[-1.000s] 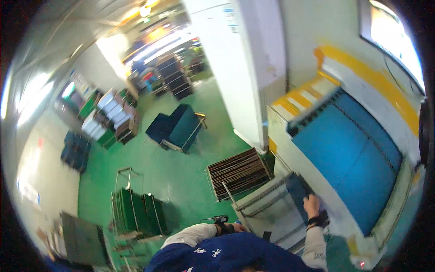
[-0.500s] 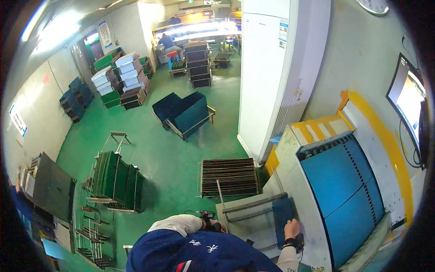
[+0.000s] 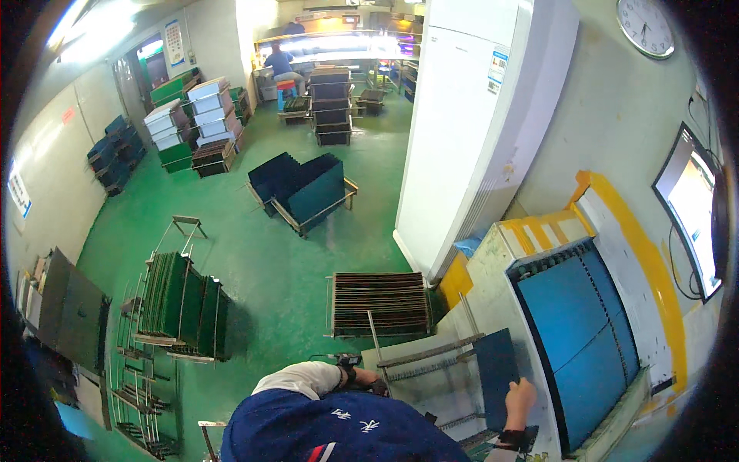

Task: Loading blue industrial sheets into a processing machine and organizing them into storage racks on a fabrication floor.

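A dark blue flat panel (image 3: pixel 496 368) stands on edge at the right side of a metal slotted rack (image 3: pixel 422 358). My right hand (image 3: pixel 521 397) is closed at the panel's right edge, fingers bent, with a strap and a small device on the wrist. My left hand (image 3: pixel 376 385) is low beside the rack's near left side; its fingers are mostly hidden by my arm and body. Right of my right hand, blue panels (image 3: pixel 577 308) lie in the sloping bed of a machine (image 3: pixel 504 246) with rollers along its edges.
A rack of upright boards (image 3: pixel 379 305) stands on the floor beyond my rack. Other racks hold green boards (image 3: pixel 168 300) at left and dark panels (image 3: pixel 315 192) farther off. A tall white cabinet (image 3: pixel 454 131) and a wall screen (image 3: pixel 689 208) are at right. One person (image 3: pixel 280 63) sits far back.
The view has tilted and shifted, showing more of the wall clock. My right hand and the dark blue panel stand slightly farther right relative to the rack; my left hand stays low beside it.
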Demonstrator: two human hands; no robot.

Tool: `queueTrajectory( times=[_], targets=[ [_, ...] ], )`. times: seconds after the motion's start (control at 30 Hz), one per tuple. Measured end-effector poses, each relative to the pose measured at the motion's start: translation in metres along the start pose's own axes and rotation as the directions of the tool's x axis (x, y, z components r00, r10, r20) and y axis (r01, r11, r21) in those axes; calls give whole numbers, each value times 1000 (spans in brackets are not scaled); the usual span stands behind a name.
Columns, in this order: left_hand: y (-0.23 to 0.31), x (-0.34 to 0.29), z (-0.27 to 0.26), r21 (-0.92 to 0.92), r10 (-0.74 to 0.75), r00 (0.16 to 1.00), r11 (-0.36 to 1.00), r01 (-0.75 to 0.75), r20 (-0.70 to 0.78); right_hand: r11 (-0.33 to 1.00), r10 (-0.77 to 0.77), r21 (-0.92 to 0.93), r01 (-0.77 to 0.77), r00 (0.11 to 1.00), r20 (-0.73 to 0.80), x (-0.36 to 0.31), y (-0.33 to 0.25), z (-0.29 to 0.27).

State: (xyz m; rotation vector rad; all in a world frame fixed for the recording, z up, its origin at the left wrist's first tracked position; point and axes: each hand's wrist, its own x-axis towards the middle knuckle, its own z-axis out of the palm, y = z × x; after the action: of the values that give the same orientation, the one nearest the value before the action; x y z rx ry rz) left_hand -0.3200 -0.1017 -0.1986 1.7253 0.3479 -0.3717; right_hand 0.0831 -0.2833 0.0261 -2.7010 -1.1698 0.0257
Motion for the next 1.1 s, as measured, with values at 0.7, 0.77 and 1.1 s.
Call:
queueTrajectory(
  times=[0.7, 0.77, 1.1],
  targets=[
    [159, -13, -159, -465, -28, 928, 871, -160, -372, -187, 572, 940, -286, 746, 341, -161, -7, -53],
    [158, -9, -157, -427, -21, 944, 895, -130, -330, -348, 567, 923, -161, 748, 344, -173, -18, -34],
    [89, 34, -121, -92, -34, 968, 996, 11, -248, -649, 563, 760, -29, 655, 505, -219, -53, -7]
  ],
)
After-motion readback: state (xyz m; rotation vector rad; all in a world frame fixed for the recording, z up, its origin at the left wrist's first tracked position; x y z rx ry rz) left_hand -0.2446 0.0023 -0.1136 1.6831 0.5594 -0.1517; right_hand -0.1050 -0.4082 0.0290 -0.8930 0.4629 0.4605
